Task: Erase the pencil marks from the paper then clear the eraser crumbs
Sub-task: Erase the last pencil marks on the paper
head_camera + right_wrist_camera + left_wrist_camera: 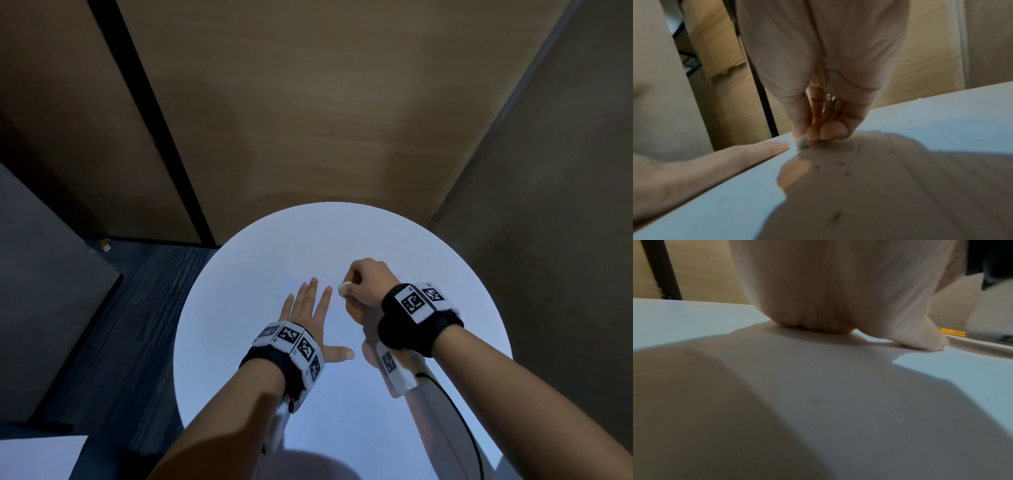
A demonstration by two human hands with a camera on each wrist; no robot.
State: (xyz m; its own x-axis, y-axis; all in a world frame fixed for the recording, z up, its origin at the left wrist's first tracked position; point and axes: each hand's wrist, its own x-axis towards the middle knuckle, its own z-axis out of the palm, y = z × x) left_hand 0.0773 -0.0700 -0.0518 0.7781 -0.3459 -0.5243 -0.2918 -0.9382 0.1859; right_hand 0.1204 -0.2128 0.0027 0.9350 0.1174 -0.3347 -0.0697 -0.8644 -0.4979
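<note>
You are rubbing eraser (802,142) on paper (941,123) lying on round white worktop (445,260): keep strokes short, pressure light, so sheet is not creasing. Right hand (364,281) is pinching eraser between thumb and fingertips, wrist raised, knuckles up, eraser tip touching paper just beyond left index finger. Left hand (306,310) is lying flat, fingers spread, pressing sheet down just beside eraser. Dark crumbs (840,164) are scattering on paper below right hand; sweep them after marks are gone.
</note>
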